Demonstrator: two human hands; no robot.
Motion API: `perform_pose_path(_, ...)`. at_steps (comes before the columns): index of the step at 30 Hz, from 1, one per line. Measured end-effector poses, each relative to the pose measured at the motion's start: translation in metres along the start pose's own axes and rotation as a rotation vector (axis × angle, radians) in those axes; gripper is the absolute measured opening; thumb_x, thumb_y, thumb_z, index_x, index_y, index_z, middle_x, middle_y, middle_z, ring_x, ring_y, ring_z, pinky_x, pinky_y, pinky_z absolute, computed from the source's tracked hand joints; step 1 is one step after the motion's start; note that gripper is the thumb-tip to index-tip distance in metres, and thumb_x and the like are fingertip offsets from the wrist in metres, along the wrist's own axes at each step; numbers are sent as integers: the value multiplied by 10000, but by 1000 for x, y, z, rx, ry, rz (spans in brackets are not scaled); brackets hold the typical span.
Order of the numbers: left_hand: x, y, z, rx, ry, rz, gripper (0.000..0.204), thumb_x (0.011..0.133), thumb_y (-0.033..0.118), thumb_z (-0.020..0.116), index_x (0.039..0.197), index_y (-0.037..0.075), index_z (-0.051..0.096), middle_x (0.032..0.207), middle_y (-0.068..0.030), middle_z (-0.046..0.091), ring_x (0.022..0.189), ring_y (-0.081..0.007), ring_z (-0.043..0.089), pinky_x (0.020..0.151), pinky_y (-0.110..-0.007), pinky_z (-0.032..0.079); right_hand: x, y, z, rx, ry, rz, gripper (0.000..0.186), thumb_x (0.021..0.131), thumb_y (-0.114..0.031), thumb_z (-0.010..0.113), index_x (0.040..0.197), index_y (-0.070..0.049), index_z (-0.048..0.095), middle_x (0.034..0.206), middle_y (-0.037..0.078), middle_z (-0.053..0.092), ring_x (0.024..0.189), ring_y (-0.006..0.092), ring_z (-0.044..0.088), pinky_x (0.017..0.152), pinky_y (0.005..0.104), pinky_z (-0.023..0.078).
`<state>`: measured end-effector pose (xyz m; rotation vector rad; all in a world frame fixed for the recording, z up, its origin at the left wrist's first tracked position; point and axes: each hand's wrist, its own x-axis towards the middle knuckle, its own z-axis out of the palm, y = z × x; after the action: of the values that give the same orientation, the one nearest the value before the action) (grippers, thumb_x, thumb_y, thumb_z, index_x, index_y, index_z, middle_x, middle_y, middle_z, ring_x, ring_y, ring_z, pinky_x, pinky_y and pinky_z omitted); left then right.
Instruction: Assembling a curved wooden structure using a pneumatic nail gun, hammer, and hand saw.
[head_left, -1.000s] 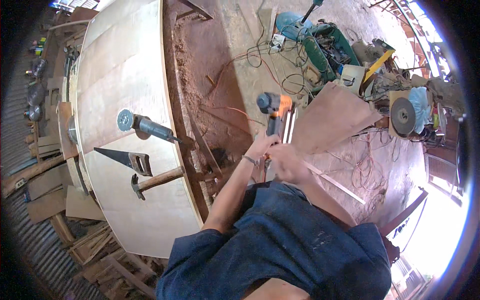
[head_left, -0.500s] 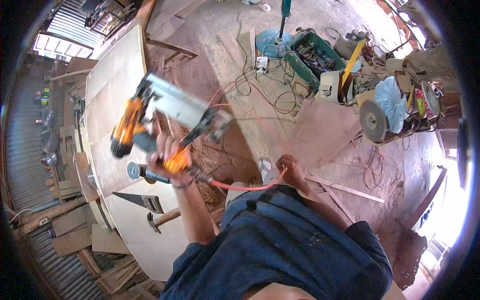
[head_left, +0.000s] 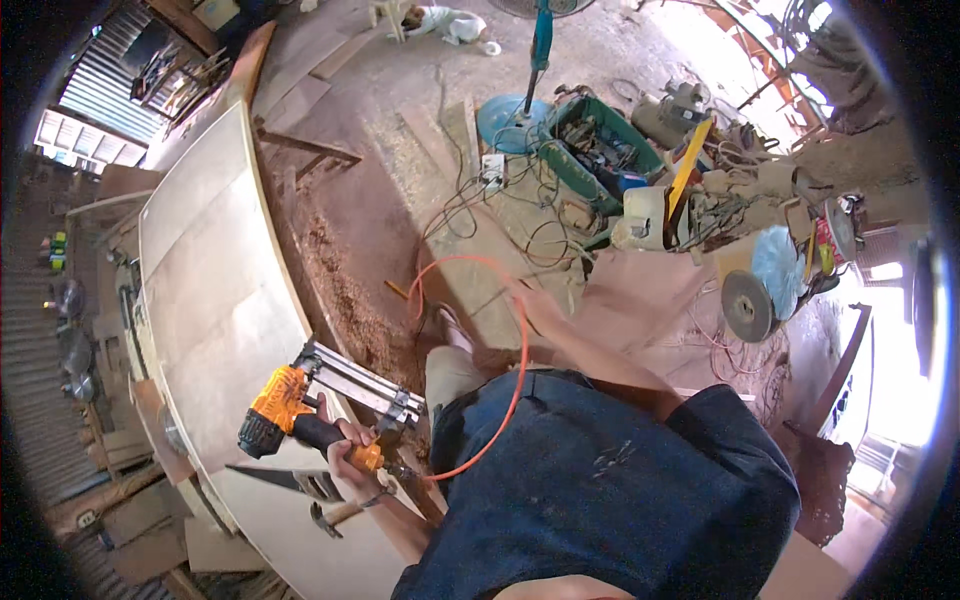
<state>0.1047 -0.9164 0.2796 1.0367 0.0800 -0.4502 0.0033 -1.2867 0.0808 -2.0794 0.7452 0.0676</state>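
My left hand (head_left: 350, 452) is wrapped round the grip of an orange and black nail gun (head_left: 280, 400), whose silver magazine points to the right. The gun is over the near right part of a pale wooden tabletop (head_left: 205, 270). From the grip's end, an orange air hose (head_left: 518, 385) curves up to my right hand (head_left: 530, 302), stretched ahead of my body and slightly blurred. That hand is closed on the hose, which loops beyond it to the left. Beneath my left hand and the gun, a handsaw (head_left: 270, 477) and a hammer (head_left: 330, 518) lie on the wood.
Ahead on the floor stand a teal fan (head_left: 537, 60) and a green crate (head_left: 600, 165) of tools, with dark cables (head_left: 460, 215) around. A grinding wheel (head_left: 746, 306) is at the right. Sawdust (head_left: 345, 290) lies beside the tabletop. A dog (head_left: 455, 24) lies far off.
The nail gun has come down and nearer my body, its magazine now lower. My right hand has reached forward and left with the hose, which now bows up in a wide curve.
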Motion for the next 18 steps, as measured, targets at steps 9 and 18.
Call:
perform_pose_path(9,186,11,0,-90,11,-190,174,718,166,488,816,28,449,693,-73,400,666,-211,452,690,-333,407,68,-87,-39,-212,167,-26,423,805,-145,570,1218,-66,524,913,212,637,832,373,618,719,407,496)
perform_pose_path(18,335,42,91,245,-139,17,218,716,52,531,913,-34,502,754,-93,531,635,-206,554,600,-315,514,85,-179,-52,152,97,30,328,877,-179,609,1168,-29,588,956,130,669,910,223,649,791,346,508)
